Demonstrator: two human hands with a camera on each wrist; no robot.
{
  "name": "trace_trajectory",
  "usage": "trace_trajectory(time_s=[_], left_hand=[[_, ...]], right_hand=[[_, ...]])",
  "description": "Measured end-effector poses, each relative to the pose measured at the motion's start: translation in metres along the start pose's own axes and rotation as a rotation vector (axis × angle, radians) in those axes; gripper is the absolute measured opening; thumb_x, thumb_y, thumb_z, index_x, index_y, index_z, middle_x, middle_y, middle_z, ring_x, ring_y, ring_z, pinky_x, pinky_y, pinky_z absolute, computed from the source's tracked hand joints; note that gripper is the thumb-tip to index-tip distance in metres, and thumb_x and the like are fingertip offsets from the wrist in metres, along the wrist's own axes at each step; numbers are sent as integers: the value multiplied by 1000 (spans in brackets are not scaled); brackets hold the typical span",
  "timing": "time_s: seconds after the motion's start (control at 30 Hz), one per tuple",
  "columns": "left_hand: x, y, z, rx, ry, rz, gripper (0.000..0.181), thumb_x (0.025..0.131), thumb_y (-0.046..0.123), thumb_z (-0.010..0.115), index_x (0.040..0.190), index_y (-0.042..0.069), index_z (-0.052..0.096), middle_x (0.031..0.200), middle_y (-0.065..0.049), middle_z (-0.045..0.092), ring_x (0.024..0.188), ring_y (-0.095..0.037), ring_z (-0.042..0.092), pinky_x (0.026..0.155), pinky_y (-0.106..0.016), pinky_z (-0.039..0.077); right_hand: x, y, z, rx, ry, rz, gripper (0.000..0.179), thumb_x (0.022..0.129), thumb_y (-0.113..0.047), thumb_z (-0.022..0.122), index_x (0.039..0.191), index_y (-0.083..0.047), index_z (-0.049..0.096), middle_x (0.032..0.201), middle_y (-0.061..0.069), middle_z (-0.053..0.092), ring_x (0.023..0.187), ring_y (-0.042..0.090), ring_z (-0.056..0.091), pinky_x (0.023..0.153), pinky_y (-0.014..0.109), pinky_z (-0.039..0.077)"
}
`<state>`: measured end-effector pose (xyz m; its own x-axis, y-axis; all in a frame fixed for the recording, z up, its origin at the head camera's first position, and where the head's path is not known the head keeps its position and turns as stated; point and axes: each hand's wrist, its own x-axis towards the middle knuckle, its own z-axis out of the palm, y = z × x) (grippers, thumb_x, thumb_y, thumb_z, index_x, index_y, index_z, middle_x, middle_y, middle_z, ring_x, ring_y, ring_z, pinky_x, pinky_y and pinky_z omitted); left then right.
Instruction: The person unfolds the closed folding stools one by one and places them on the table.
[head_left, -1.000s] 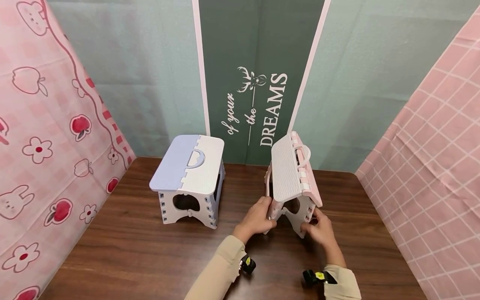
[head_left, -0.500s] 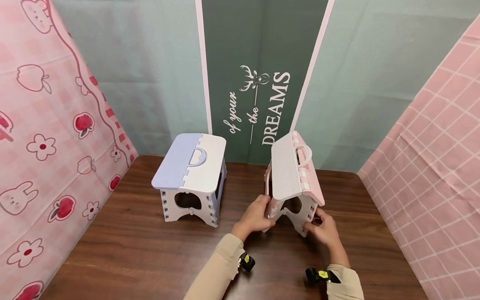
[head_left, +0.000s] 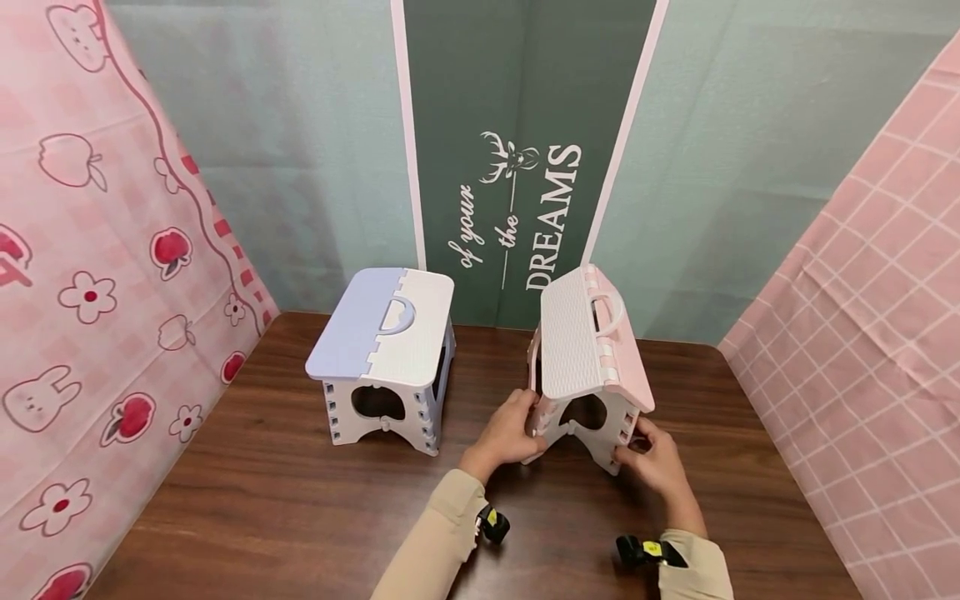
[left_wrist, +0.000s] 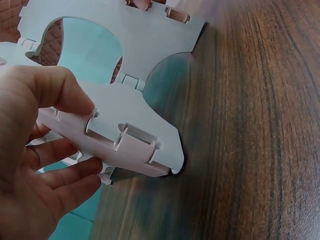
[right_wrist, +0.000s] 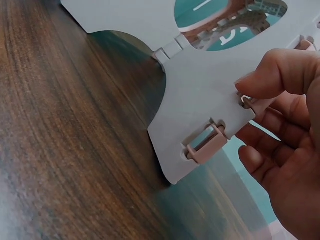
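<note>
A pink and white folding stool point(head_left: 573, 333) stands partly unfolded on the table, its two top halves sloping down from a raised middle hinge with a handle. My left hand point(head_left: 507, 432) grips the stool's left leg panel. In the left wrist view the thumb lies on the white panel point(left_wrist: 140, 120), with the fingers point(left_wrist: 70, 175) behind the edge. On the other side my right hand point(head_left: 654, 460) pinches the right leg edge, the thumb point(right_wrist: 275, 75) on the white face and the fingers behind. The lower leg corners touch the wood.
A blue and white folding stool point(head_left: 382, 329) stands fully unfolded to the left, its top flat. Both are on a dark wooden table point(head_left: 300, 517). A green curtain point(head_left: 517, 50) hangs behind, with pink cloths point(head_left: 885, 250) at the sides.
The pink stool's legs have spread wider and its top halves have flattened somewhat. My right hand has moved slightly right with the leg; the left hand keeps its grip.
</note>
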<state>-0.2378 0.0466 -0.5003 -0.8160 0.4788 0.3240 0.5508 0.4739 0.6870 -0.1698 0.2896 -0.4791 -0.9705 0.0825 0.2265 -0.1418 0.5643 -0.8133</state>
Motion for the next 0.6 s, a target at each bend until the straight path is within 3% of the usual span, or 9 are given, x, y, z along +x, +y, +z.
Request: trace_trajectory(time_s=[0.3,0.6], left_hand=[[-1,2,-6,0,-43,-59,49,63,13,70,109,13,53,96,3,47,79,-11,48,70,-22,42],[-2,-3,-7,-11,-55,-55,51,64,15,68,112,11,52,97,2,44,81,-15,50,71,-21,42]], right_hand=[[7,36,0,9,-29,6,36,65,4,72,99,3,62,86,12,65,74,10,59,63,23,48],[8,41,-2,8,-40,-26,39,65,5,71,103,4,61,88,15,64,74,11,59,64,24,49]])
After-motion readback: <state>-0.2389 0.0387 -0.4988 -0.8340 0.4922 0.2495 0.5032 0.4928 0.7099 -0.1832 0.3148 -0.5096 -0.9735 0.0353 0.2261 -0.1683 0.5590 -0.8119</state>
